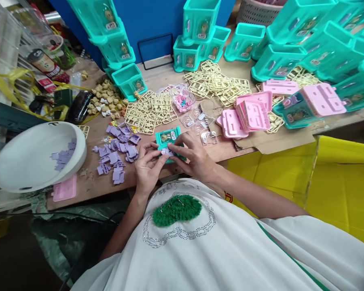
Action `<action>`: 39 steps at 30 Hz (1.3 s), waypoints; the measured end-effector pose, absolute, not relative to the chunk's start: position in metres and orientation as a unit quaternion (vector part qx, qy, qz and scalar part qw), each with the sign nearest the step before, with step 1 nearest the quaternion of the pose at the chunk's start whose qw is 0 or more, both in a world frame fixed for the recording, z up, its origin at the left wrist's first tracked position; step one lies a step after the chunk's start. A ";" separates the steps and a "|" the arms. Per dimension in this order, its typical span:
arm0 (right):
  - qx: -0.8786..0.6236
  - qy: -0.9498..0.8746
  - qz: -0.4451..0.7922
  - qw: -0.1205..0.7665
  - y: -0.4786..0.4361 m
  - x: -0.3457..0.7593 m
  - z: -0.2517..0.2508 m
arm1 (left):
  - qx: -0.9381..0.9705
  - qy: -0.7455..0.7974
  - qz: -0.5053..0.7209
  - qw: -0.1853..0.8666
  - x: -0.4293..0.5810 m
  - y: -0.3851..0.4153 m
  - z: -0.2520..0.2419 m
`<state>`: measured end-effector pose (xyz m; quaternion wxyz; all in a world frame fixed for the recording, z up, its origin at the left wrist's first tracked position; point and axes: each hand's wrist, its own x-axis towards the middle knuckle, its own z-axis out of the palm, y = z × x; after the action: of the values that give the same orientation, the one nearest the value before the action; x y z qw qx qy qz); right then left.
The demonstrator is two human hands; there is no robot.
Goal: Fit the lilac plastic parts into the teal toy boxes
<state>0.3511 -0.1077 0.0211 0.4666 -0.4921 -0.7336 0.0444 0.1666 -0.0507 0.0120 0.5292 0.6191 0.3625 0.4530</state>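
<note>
Both hands meet in front of my body at the table's near edge. A small light purple plastic part [167, 152] is pinched between them, partly covered by fingers. My left hand [148, 165] grips it from the left with thumb and fingers. My right hand [194, 155] closes on it from the right. Just behind and under the fingers lies a teal plastic box [162, 132], its face with a small brown figure and a label turned up. Left of my hands is a loose pile of purple parts [118, 147].
A white bowl [6, 161] with purple parts stands at the left. Beige plastic frames [153, 109], tan figure pieces [104, 97], clear covers [209, 138] and pink panels [233, 124] lie beyond my hands. Teal boxes [130, 81] are stacked along the back and right. A yellow carton [339, 190] stands right.
</note>
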 end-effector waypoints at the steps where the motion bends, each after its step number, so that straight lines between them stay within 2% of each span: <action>1: -0.495 -0.734 0.049 0.462 -0.108 0.352 0.021 | 0.623 0.363 0.453 0.524 0.167 -0.051 0.012; 8: -0.497 -0.759 0.100 0.408 -0.110 0.360 0.032 | 0.683 0.312 0.381 0.539 0.152 -0.044 0.014; 12: -0.528 -0.768 0.073 0.354 -0.107 0.352 0.035 | 0.676 0.321 0.401 0.528 0.155 -0.052 0.004; 15: -0.542 -0.692 0.141 0.455 -0.101 0.351 0.030 | 0.676 0.330 0.418 0.509 0.160 -0.056 -0.004; 18: -0.524 -0.518 0.321 0.595 -0.096 0.358 0.024 | 0.696 0.325 0.407 0.495 0.159 -0.056 -0.004; 21: -0.499 -0.392 0.420 0.649 -0.095 0.363 0.020 | 0.701 0.315 0.393 0.505 0.154 -0.051 0.003; 24: -0.505 -0.361 0.416 0.665 -0.099 0.358 0.017 | 0.702 0.323 0.401 0.491 0.153 -0.043 0.012; 29: -0.511 -0.385 0.357 0.681 -0.104 0.340 0.013 | 0.739 0.335 0.419 0.407 0.162 -0.037 0.019; 35: -0.549 -0.428 0.281 0.660 -0.110 0.328 0.000 | 0.719 0.376 0.469 0.351 0.174 -0.054 0.013; 39: -0.558 -0.469 0.246 0.639 -0.112 0.328 -0.006 | 0.705 0.375 0.472 0.373 0.174 -0.056 0.010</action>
<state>0.3284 -0.1122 -0.0063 0.6388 -0.5579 -0.4692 0.2458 0.1738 -0.0558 0.0102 0.3730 0.7053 0.3753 0.4718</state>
